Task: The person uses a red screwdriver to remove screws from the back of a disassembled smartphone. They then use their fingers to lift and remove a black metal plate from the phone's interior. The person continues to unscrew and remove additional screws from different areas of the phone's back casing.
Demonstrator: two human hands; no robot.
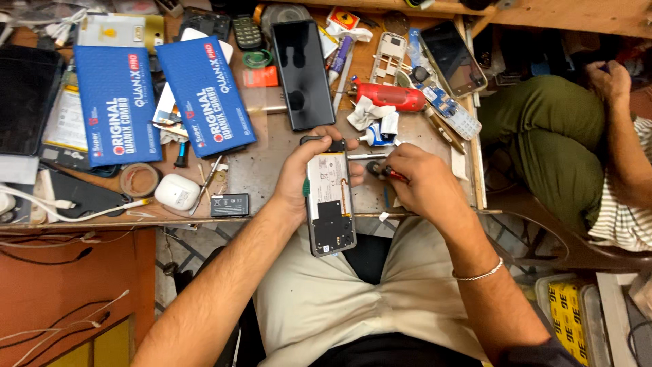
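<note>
Hands meet over the workbench edge [204, 219]: my left hand [299, 173] has its fingers clamped around an opened phone [329, 200], back cover off, battery and board showing. My right hand [418, 180] pinches a red-handled tool [387, 173] just beside the phone, while another person's olive-trousered knee [550, 136] sits nearby.
</note>
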